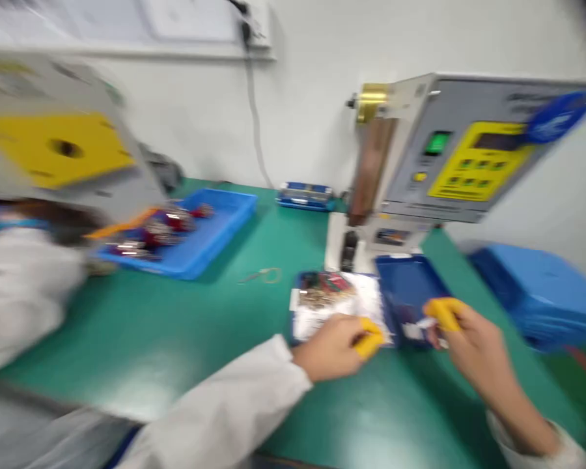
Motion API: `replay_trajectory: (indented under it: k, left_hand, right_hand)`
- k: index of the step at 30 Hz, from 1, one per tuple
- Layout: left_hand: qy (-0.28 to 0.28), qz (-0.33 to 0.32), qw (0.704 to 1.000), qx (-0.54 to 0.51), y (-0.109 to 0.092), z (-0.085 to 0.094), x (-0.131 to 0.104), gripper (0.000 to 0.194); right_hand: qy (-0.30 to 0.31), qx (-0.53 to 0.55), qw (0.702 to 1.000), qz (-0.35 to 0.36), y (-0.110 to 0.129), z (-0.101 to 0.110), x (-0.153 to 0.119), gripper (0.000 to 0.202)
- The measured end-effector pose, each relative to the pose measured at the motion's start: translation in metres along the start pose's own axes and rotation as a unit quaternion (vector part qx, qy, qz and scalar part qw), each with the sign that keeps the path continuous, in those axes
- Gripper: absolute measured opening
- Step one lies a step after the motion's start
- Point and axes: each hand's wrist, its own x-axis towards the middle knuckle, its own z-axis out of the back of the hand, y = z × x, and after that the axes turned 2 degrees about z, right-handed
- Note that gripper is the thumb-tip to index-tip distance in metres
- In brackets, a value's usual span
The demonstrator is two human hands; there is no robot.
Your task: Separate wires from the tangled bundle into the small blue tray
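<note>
My left hand [339,345], with yellow covers on its fingertips, is closed in a pinch over the near edge of a white-lined tray [305,326]. Whatever is between its fingers, if anything, does not show. Small brass-coloured parts [317,296] and some dark red pieces lie piled in that tray. To the right, my right hand [476,342], also in yellow finger covers, pinches near the front right corner of a dark blue tray [410,280]. A small pale thing shows blurred at its fingertips; its kind cannot be made out.
Behind the trays stands a grey machine [420,163] with a yellow button panel. A blue tray [224,228] with red and shiny parts sits at left, near a co-worker's white sleeve [24,293]. Tweezers-like tool [261,275] lies mid-table. A blue bin [542,286] stands far right.
</note>
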Motion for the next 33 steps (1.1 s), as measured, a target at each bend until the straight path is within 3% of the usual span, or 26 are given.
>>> replay_trajectory:
  k: [3,6,11,15,20,25,33]
  left_hand:
    - [-0.023,-0.016,1.0,0.003,0.018,0.002,0.006,0.021]
    - [-0.026,-0.022,0.999,0.024,0.021,0.004,0.003,0.019]
    - [-0.03,-0.027,0.998,0.055,0.017,-0.001,0.0,0.022]
    - [-0.023,-0.037,0.995,0.085,0.018,-0.001,0.001,0.018]
    - [-0.024,-0.056,0.99,0.127,0.014,0.001,-0.001,0.018]
    - [-0.014,-0.055,0.986,0.156,0.01,0.0,-0.003,0.019]
    - [-0.013,-0.074,0.981,0.177,0.014,-0.002,-0.004,0.019]
  right_hand:
    - [0.075,-0.035,0.994,-0.074,-0.011,0.051,0.005,0.025]
    - [0.094,-0.072,0.988,-0.099,-0.014,0.065,0.022,0.033]
    - [0.154,-0.064,0.98,-0.113,-0.023,0.044,0.032,0.031]
    - [0.167,-0.065,0.979,-0.099,-0.024,0.024,0.033,0.031]
    - [0.146,-0.104,0.98,-0.092,-0.02,0.041,0.021,0.043]
    - [0.169,-0.091,0.981,-0.019,-0.024,0.068,-0.003,0.032]
    - [0.168,-0.01,0.984,-0.053,-0.03,0.053,0.008,0.031]
